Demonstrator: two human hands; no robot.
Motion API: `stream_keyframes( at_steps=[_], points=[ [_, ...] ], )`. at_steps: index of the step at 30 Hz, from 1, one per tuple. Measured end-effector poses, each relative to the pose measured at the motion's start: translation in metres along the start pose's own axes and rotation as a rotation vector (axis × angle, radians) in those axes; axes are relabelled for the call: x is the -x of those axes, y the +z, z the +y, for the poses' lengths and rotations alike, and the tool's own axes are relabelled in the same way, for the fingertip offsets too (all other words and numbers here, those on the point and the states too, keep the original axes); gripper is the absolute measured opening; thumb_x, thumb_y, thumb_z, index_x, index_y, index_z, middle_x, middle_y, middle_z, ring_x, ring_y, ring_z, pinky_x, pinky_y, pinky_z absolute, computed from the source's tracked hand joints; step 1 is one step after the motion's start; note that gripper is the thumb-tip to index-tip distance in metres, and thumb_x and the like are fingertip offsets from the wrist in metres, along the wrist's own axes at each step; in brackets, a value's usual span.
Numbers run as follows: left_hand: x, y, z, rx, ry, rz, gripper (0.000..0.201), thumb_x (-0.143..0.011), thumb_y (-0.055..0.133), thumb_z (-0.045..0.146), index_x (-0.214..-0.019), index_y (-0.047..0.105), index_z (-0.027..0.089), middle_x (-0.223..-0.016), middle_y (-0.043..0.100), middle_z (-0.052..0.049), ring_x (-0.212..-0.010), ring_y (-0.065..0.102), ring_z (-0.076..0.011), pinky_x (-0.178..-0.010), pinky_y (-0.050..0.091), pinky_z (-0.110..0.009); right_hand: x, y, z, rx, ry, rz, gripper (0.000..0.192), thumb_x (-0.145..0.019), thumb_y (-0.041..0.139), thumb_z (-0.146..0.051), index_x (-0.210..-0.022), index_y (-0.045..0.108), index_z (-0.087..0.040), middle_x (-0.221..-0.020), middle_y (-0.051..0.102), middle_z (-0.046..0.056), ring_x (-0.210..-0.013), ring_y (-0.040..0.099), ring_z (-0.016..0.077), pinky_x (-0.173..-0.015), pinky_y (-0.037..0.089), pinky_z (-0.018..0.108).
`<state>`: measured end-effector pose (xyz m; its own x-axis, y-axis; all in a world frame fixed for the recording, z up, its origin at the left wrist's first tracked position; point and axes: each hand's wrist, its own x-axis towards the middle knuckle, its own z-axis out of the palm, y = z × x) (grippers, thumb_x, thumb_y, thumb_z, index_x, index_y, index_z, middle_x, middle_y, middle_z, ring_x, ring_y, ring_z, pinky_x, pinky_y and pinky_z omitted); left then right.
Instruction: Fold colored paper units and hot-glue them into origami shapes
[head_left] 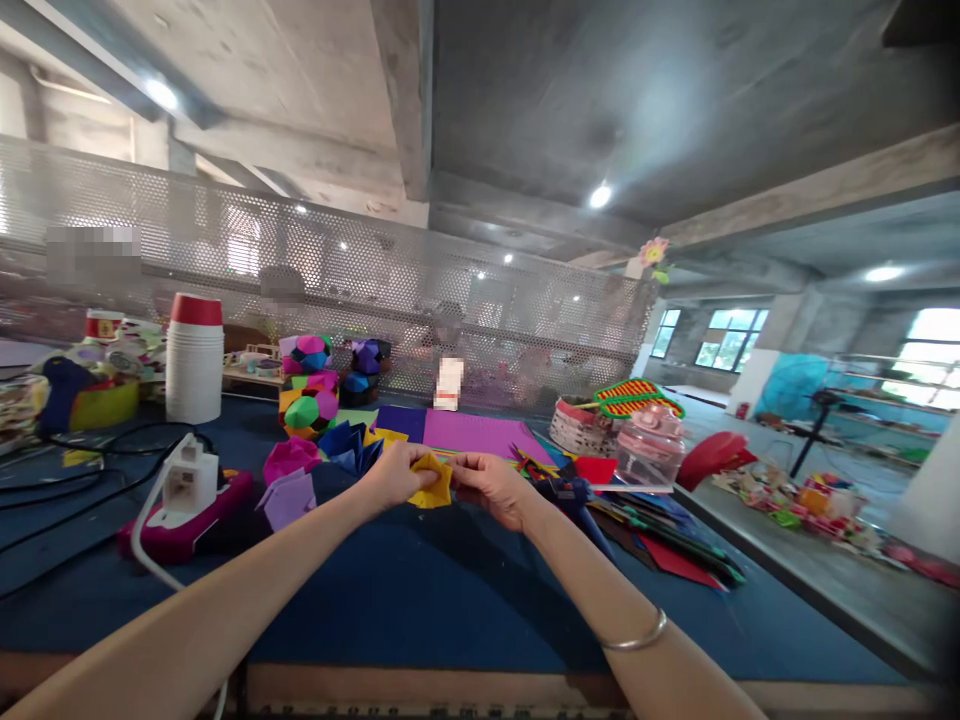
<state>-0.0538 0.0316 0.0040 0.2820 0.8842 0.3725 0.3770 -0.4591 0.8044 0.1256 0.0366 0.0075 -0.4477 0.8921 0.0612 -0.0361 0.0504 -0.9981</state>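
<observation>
In the middle of the head view, my left hand (399,470) pinches a folded piece of yellow paper (433,488) above the blue tabletop. My right hand (493,488) is closed at the paper's right edge, thumb and fingers pressed together on it; the exact grip is small and partly hidden. Just left of the hands lie folded paper pieces: dark blue (349,448), magenta (291,460) and lilac (288,498). Beyond them sit multicoloured paper balls (309,402). Flat purple sheets (480,432) lie behind my hands.
A purple power strip (187,525) with a white plug stands at left, near stacked paper cups (195,360). To the right are a glue gun (564,490), a clear pink-lidded jar (649,450), a woven basket (581,428) and scissors. A perforated metal screen (510,300) closes the back.
</observation>
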Motion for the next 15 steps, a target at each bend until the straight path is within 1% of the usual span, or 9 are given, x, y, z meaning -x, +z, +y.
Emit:
stream_keyframes(
  at_steps=[3, 8, 11, 15],
  points=[
    [0.0003, 0.0006, 0.0015, 0.012, 0.018, -0.018, 0.014, -0.064, 0.055, 0.018, -0.070, 0.066, 0.012, -0.064, 0.061, -0.001, -0.062, 0.054, -0.0127, -0.059, 0.041, -0.021, 0.0018, -0.0033, 0.0002, -0.015, -0.004, -0.027, 0.039, -0.055, 0.083, -0.041, -0.078, 0.066, -0.014, -0.074, 0.061, 0.000, -0.063, 0.055, 0.0076, -0.067, 0.045, 0.023],
    [0.0014, 0.0012, 0.0035, 0.029, 0.052, -0.032, 0.012, -0.063, 0.056, 0.018, -0.068, 0.066, 0.013, -0.063, 0.061, -0.001, -0.062, 0.054, -0.0128, -0.059, 0.042, -0.021, 0.0042, -0.0076, 0.0004, -0.015, 0.005, -0.038, 0.039, -0.054, 0.084, -0.040, -0.079, 0.066, -0.015, -0.075, 0.062, -0.001, -0.064, 0.058, 0.0077, -0.072, 0.047, 0.025],
    [0.0023, 0.0016, 0.0035, 0.038, 0.055, -0.069, 0.012, -0.064, 0.056, 0.020, -0.069, 0.065, 0.013, -0.064, 0.061, -0.001, -0.062, 0.054, -0.0128, -0.059, 0.042, -0.022, 0.0056, -0.0081, 0.0008, 0.019, 0.004, -0.049, 0.040, -0.054, 0.084, -0.041, -0.078, 0.066, -0.015, -0.073, 0.062, -0.001, -0.063, 0.057, 0.0076, -0.071, 0.048, 0.025],
    [0.0031, 0.0019, 0.0028, 0.041, 0.040, -0.095, 0.012, -0.063, 0.055, 0.020, -0.067, 0.064, 0.013, -0.062, 0.059, 0.000, -0.059, 0.053, -0.0123, -0.057, 0.040, -0.021, 0.0063, -0.0052, 0.0015, 0.129, -0.064, -0.038, 0.042, -0.054, 0.082, -0.046, -0.075, 0.064, -0.014, -0.069, 0.061, -0.001, -0.060, 0.055, 0.0081, -0.068, 0.047, 0.025]
  ],
)
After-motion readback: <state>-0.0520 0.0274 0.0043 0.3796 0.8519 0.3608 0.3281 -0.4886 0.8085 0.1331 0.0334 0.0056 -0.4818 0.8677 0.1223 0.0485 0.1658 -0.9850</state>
